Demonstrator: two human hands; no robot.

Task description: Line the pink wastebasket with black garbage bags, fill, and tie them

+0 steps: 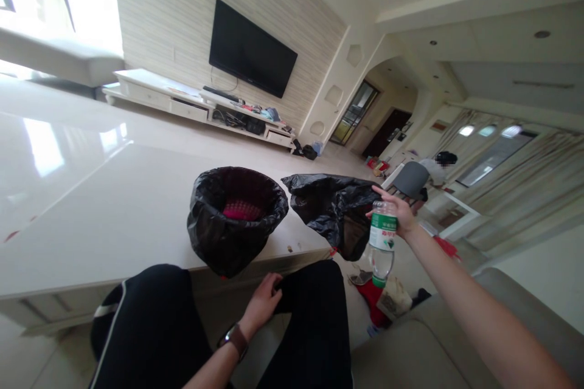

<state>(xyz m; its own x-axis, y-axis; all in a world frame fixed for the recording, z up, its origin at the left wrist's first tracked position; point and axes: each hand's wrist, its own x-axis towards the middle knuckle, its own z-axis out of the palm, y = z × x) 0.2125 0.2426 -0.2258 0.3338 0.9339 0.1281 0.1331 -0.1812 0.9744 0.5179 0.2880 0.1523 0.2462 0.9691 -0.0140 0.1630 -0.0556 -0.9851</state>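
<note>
My right hand grips a clear plastic water bottle with a green-and-white label. The bottle hangs upside down, its green cap at the bottom. A black plastic bag spreads out left of this hand and meets its fingertips; whether they pinch it I cannot tell. My left hand, with a watch on the wrist, rests against the inner side of my right thigh, fingers loosely bent and nothing visible in them. Ahead of it, on the white table, stands a pink bin lined with another black plastic bag.
The white table reaches left in front of my knees. A grey sofa is at lower right, with a red item and a cloth-like bag on the floor beside it. Further back are a television, a low cabinet and a person.
</note>
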